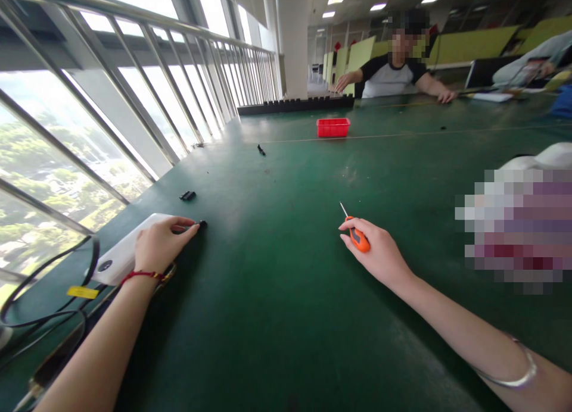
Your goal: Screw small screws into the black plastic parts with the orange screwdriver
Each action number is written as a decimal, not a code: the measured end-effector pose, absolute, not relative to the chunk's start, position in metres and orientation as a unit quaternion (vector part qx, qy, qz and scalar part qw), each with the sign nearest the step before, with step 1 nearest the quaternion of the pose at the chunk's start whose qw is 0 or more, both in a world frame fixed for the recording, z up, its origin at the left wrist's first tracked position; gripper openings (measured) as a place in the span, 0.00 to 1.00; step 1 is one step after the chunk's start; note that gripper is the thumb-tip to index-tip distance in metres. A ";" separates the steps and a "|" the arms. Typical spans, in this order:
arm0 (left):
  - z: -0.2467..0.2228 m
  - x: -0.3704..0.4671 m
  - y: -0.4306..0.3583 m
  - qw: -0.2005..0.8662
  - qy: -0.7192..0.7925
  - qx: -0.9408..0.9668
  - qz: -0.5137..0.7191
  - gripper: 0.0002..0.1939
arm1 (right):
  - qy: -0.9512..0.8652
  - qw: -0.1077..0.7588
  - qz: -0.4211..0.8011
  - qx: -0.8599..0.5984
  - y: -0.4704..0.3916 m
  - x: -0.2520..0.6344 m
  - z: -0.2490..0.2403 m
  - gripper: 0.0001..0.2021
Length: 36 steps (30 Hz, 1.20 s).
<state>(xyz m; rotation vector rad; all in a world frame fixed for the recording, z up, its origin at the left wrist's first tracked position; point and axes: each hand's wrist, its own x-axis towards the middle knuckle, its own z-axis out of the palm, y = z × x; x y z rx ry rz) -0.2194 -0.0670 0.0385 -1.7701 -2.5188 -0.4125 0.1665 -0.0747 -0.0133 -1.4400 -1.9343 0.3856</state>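
My left hand point(158, 245) is at the table's left side, its thumb and fingertips closed on a small black part point(202, 224) whose shape I cannot make out fully. Beneath that hand lies a white flat device point(117, 263) with a dark round mark, partly hidden by my wrist. On the right, my right hand point(379, 251) has its fingers around an orange and black screwdriver point(359, 239). The screwdriver's metal shaft points away from me, toward the far left. Another small black part point(187, 195) lies on the table beyond my left hand.
The green table point(277, 293) carries a red basket point(333, 128), a small black piece point(261, 150) and a long black strip point(295, 106). Black cables point(44, 322) run at the left beside a metal railing point(147, 37). A person point(393, 78) sits across; a blurred bundle point(527, 215) is right.
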 end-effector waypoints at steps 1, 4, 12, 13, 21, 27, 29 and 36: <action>0.039 -0.219 -0.067 0.021 -0.815 -0.566 -0.124 0.22 | -0.744 0.340 0.150 -0.556 -0.075 0.166 -0.013 0.05; 0.039 -0.217 -0.067 0.028 -0.821 -0.562 -0.102 0.22 | -0.741 0.340 0.154 -0.558 -0.075 0.165 -0.012 0.05; 0.036 -0.141 -0.053 -0.006 -0.651 -0.688 -0.320 0.12 | -0.693 0.435 0.197 -0.540 -0.080 0.162 -0.004 0.11; 0.033 -0.122 -0.047 -0.037 -0.617 -0.714 -0.328 0.10 | -0.681 0.458 0.201 -0.534 -0.081 0.162 -0.004 0.11; 0.001 -0.023 0.002 -0.208 -0.442 -0.782 -0.387 0.08 | -0.643 0.571 0.195 -0.471 -0.085 0.161 -0.005 0.06; -0.009 -0.021 0.003 -0.172 -0.433 -0.809 -0.358 0.07 | -0.630 0.585 0.198 -0.470 -0.090 0.158 -0.001 0.05; -0.010 -0.021 0.002 -0.161 -0.438 -0.810 -0.354 0.07 | -0.636 0.575 0.203 -0.473 -0.091 0.158 0.000 0.05; -0.010 -0.019 0.003 -0.145 -0.441 -0.818 -0.341 0.07 | -0.652 0.546 0.204 -0.485 -0.090 0.158 -0.001 0.04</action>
